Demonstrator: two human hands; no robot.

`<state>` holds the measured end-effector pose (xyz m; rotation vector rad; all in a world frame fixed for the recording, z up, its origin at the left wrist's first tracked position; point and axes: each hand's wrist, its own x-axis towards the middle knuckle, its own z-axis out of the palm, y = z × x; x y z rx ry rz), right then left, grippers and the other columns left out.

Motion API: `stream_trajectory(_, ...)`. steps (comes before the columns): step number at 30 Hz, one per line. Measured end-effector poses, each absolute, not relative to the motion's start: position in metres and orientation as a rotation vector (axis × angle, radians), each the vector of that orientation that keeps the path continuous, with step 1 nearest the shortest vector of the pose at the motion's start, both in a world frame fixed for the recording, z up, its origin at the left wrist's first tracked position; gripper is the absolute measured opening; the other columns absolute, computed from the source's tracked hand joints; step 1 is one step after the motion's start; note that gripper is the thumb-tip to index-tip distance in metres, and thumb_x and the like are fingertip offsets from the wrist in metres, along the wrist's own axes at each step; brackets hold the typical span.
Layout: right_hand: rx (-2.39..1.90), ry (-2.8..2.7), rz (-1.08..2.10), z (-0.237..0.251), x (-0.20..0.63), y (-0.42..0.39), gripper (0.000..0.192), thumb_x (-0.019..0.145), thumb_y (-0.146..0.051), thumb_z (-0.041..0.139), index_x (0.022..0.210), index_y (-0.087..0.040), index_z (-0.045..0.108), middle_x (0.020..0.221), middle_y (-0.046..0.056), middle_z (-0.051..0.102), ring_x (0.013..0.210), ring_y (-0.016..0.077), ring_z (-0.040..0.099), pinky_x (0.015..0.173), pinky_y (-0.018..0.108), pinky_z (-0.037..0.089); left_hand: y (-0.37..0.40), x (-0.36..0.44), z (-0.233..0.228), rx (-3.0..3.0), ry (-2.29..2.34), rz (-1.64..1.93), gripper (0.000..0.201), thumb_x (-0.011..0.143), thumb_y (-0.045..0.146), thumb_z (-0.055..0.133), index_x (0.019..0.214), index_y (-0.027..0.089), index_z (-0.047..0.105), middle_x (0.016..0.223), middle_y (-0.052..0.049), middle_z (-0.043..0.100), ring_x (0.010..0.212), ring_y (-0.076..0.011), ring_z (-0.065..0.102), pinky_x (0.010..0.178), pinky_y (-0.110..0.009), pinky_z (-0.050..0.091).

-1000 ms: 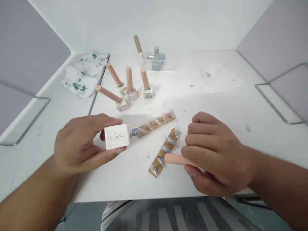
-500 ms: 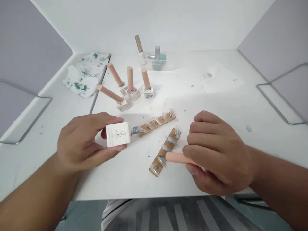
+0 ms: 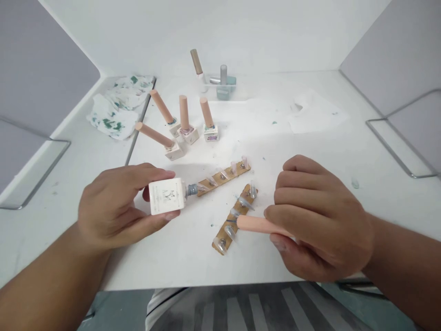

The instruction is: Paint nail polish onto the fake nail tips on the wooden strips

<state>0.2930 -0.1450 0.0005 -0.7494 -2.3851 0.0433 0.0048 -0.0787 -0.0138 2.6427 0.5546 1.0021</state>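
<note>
Seen from the head camera, the left hand point(image 3: 113, 207) grips a white, uncapped nail polish bottle point(image 3: 166, 196) on its side, neck toward the right hand point(image 3: 319, 218). That hand pinches a peach brush cap point(image 3: 257, 225), its tip at a nail tip on the near cardboard strip point(image 3: 233, 219) between the hands. Beyond lie a second strip point(image 3: 223, 175) and four capped bottles point(image 3: 186, 126) on the white counter point(image 3: 303, 151).

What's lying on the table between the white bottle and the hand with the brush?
In the head view, two cardboard strips carrying clear nail tips lie between the bottle and the right hand.
</note>
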Motion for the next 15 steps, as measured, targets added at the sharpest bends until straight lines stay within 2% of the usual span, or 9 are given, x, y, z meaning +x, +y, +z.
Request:
stream_trajectory(6, -0.819, -2.136, 0.407, -0.004, 0.298, -0.137, 0.010, 0.078, -0.011, 0.048, 0.074, -0.015, 0.056, 0.052, -0.002, 0.044, 0.049, 0.0105, 0.036, 0.054, 0.032, 0.032, -0.081, 0.006, -0.018, 2.679, 0.490, 1.040, 0.041, 0.084, 0.030, 0.062, 0.119, 0.011, 0.054, 0.061, -0.004, 0.056, 0.048, -0.0148, 0.049, 0.037, -0.028, 0.042)
stream_trajectory(10, -0.917, -1.898, 0.686, -0.010, 0.301, -0.136, 0.009, 0.083, -0.012, 0.049, 0.080, -0.015, 0.058, 0.058, -0.002, 0.045, 0.053, 0.0099, 0.040, 0.050, 0.026, 0.033, -0.083, 0.006, -0.017, 2.686, 0.486, 1.013, 0.038, 0.085, 0.029, 0.061, 0.117, 0.011, 0.053, 0.060, -0.002, 0.055, 0.047, -0.0143, 0.047, 0.039, -0.028, 0.041)
stream_trajectory(12, -0.909, -1.862, 0.723, -0.012, 0.301, -0.136, 0.009, 0.082, -0.011, 0.050, 0.081, -0.014, 0.058, 0.060, -0.001, 0.046, 0.055, 0.0099, 0.041, 0.050, 0.025, 0.033, -0.084, 0.008, -0.017, 2.662, 0.486, 1.019, 0.038, 0.085, 0.029, 0.061, 0.118, 0.013, 0.052, 0.059, -0.001, 0.055, 0.047, -0.0134, 0.046, 0.039, -0.026, 0.039)
stream_trajectory(15, -0.820, -1.957, 0.596, -0.013, 0.299, -0.135, 0.008, 0.080, -0.010, 0.051, 0.082, -0.013, 0.058, 0.058, -0.001, 0.046, 0.054, 0.0108, 0.041, 0.053, 0.029, 0.034, -0.087, 0.010, -0.017, 2.636, 0.480, 1.014, 0.036, 0.086, 0.031, 0.059, 0.116, 0.014, 0.052, 0.058, 0.001, 0.055, 0.047, -0.0126, 0.046, 0.041, -0.025, 0.038)
